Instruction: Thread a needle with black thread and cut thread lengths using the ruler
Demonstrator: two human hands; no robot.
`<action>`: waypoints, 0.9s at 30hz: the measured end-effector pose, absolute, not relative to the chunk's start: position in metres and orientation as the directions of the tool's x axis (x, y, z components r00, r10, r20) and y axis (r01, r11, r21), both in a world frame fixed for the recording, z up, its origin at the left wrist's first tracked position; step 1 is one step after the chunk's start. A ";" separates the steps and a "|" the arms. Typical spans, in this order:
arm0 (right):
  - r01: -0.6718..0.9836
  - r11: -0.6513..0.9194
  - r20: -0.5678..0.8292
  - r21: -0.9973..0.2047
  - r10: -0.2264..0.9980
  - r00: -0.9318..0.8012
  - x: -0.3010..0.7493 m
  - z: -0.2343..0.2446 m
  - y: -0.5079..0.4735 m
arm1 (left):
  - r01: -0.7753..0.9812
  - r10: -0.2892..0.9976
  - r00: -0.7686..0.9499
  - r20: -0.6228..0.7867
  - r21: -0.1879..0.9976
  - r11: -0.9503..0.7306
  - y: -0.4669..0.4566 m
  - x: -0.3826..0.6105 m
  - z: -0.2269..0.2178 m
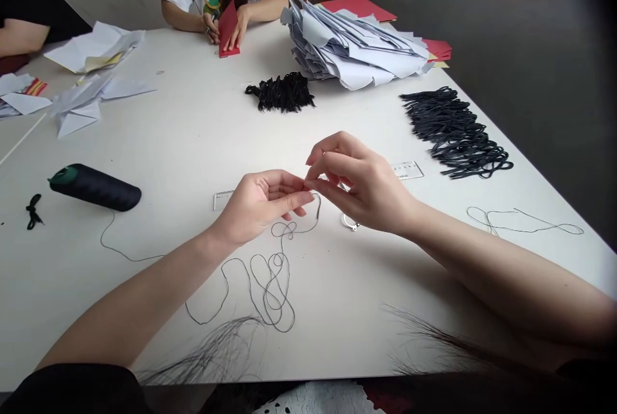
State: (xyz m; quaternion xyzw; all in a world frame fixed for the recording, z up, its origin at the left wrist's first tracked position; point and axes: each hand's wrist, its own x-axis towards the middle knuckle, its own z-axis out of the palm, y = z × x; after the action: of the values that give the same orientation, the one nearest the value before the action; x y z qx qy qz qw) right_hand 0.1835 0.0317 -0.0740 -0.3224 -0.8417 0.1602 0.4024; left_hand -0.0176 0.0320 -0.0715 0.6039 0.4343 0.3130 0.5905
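My left hand point(263, 203) and my right hand point(359, 184) meet fingertip to fingertip above the white table point(193, 137). Both pinch the end of a thin dark thread point(274, 279), which drops from the fingers and lies in loose loops on the table in front of me. The thread runs left to a dark spool with a green end point(94, 187) lying on its side. A clear ruler point(407, 170) lies partly hidden behind my hands. A small metal piece point(351, 224) rests under my right wrist.
Two heaps of black cords point(456, 133) point(282, 92) lie beyond my hands. A tall stack of white paper point(354, 47) stands at the back. A person across the table holds a red card point(228, 29). Folded papers point(91, 86) lie far left; a loose thread piece point(525, 221) right.
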 end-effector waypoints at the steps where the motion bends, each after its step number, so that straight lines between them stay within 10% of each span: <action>1: 0.412 0.730 0.573 -0.546 0.684 -0.452 0.184 -0.074 0.033 | 0.158 0.900 0.412 -0.143 0.984 0.084 0.033 -0.017 -0.075; 14: 0.335 0.216 0.262 -0.917 0.960 0.100 0.225 -0.074 0.082 | 0.335 0.855 0.402 -0.327 0.922 0.195 0.049 -0.026 -0.085; 27: 0.337 0.219 0.280 -0.916 0.949 0.144 0.230 -0.077 0.089 | 0.409 0.762 0.474 -0.441 0.877 0.252 0.050 -0.028 -0.089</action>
State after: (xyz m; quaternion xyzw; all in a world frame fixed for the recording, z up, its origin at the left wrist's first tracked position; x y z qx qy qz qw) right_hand 0.2298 0.0888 -0.0773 -0.5508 -0.5839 0.2952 0.5181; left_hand -0.0276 0.0501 -0.0890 0.5945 0.4925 0.1425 0.6194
